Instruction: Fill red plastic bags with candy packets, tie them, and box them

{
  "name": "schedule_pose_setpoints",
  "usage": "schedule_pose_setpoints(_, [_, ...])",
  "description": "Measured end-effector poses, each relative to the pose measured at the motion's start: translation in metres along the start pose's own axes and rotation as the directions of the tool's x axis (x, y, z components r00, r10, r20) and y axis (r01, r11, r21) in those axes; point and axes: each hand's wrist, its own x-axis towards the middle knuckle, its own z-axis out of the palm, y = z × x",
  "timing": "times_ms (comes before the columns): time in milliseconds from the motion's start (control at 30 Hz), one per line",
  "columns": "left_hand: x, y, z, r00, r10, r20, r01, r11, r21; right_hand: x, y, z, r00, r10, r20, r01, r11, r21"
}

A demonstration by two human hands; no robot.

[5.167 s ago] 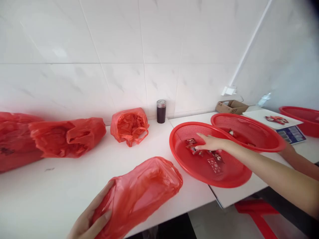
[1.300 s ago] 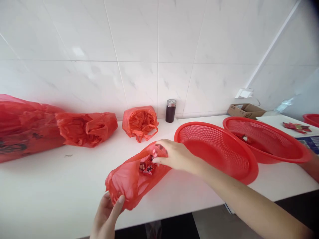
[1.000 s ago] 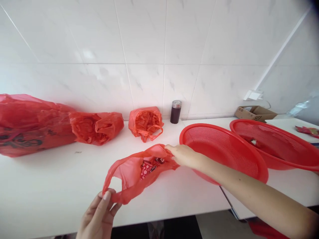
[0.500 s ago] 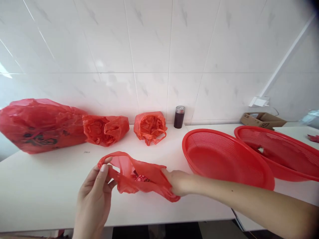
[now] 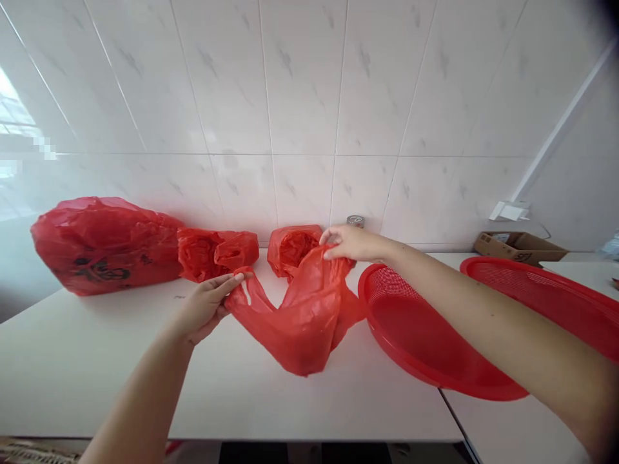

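A thin red plastic bag (image 5: 304,328) hangs between my two hands over the white table, its bottom sagging with something inside that I cannot make out. My left hand (image 5: 207,303) pinches one handle of it at the left. Higher up on the right, my right hand (image 5: 345,243) is closed on the other side of the bag's top. Just behind the bag sits a bundled red plastic bag (image 5: 291,248), partly covered. The large red basket (image 5: 401,348) stands to the right, below my right forearm.
Along the wall stand another bundled red bag (image 5: 217,251) and a big full red bag (image 5: 111,251) with dark print. A dark cup (image 5: 355,221) is mostly hidden behind my right hand. A second red basket (image 5: 546,283) and a cardboard box (image 5: 520,248) are at the right.
My right hand has come out of the bag and now grips its top edge. Both hands have lifted the bag, which now hangs with its opening upward.
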Motion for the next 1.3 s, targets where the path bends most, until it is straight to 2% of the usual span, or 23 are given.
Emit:
schedule_pose_setpoints(100, [0.005, 0.001, -0.008, 0.996, -0.062, 0.066, 0.058, 0.996, 0.062, -0.008, -0.003, -0.003, 0.999, -0.041, 0.035, 0.041, 0.999, 0.018])
schedule_pose_setpoints(233, [0.007, 0.021, 0.000, 0.998, 0.054, 0.036, -0.055, 0.998, 0.021, -0.006, 0.007, -0.001, 1.000, 0.025, -0.019, -0.024, 0.999, 0.034])
schedule_pose_setpoints(367, [0.011, 0.045, 0.020, 0.985, 0.153, 0.075, -0.166, 0.961, 0.221, 0.001, 0.019, -0.002, 0.986, 0.029, -0.162, -0.026, 0.999, 0.018])
schedule_pose_setpoints(467, [0.017, 0.054, 0.024, 0.973, 0.232, 0.000, -0.215, 0.899, 0.381, 0.003, 0.015, -0.006, 0.990, 0.018, -0.143, -0.031, 0.996, -0.090])
schedule_pose_setpoints(533, [0.019, 0.056, 0.024, 0.962, 0.273, -0.004, -0.254, 0.902, 0.350, 0.005, 0.005, -0.005, 0.992, -0.045, -0.114, 0.026, 0.986, -0.167])
schedule_pose_setpoints(567, [0.019, 0.056, 0.024, 0.966, 0.257, 0.042, -0.257, 0.919, 0.300, 0.006, -0.002, -0.003, 0.991, -0.091, -0.095, 0.072, 0.979, -0.191])
schedule_pose_setpoints(633, [0.018, 0.052, 0.029, 0.962, 0.156, 0.224, -0.206, 0.953, 0.222, 0.011, -0.020, 0.005, 0.981, -0.191, -0.046, 0.177, 0.961, -0.210])
schedule_pose_setpoints(700, [0.016, 0.047, 0.038, 0.923, 0.029, 0.383, -0.148, 0.946, 0.287, 0.016, -0.039, 0.020, 0.963, -0.270, 0.012, 0.267, 0.941, -0.209])
schedule_pose_setpoints(767, [0.017, 0.041, 0.048, 0.880, -0.088, 0.466, -0.129, 0.901, 0.414, 0.020, -0.057, 0.037, 0.940, -0.328, 0.094, 0.340, 0.923, -0.179])
schedule_pose_setpoints(833, [0.020, 0.036, 0.055, 0.862, -0.165, 0.479, -0.119, 0.852, 0.509, 0.023, -0.068, 0.053, 0.916, -0.368, 0.160, 0.385, 0.918, -0.097])
schedule_pose_setpoints(900, [0.023, 0.032, 0.057, 0.868, -0.199, 0.456, -0.090, 0.839, 0.537, 0.025, -0.068, 0.064, 0.895, -0.423, 0.143, 0.427, 0.904, 0.008])
schedule_pose_setpoints(967, [0.026, 0.031, 0.054, 0.891, -0.198, 0.409, -0.040, 0.863, 0.504, 0.026, -0.058, 0.068, 0.885, -0.463, 0.054, 0.460, 0.886, 0.065])
schedule_pose_setpoints(1033, [0.026, 0.030, 0.050, 0.895, -0.208, 0.395, 0.024, 0.906, 0.423, 0.027, -0.041, 0.069, 0.887, -0.463, -0.005, 0.462, 0.885, 0.048])
schedule_pose_setpoints(1133, [0.025, 0.028, 0.043, 0.874, -0.250, 0.417, 0.103, 0.933, 0.344, 0.025, -0.017, 0.071, 0.912, -0.411, 0.011, 0.411, 0.911, 0.027])
schedule_pose_setpoints(1267, [0.023, 0.023, 0.037, 0.860, -0.237, 0.452, 0.098, 0.946, 0.308, 0.006, -0.009, 0.080, 0.905, -0.424, -0.039, 0.426, 0.900, 0.097])
schedule_pose_setpoints(1300, [0.022, 0.023, 0.036, 0.854, -0.218, 0.472, 0.072, 0.949, 0.308, 0.000, -0.011, 0.081, 0.900, -0.436, -0.007, 0.433, 0.892, 0.133])
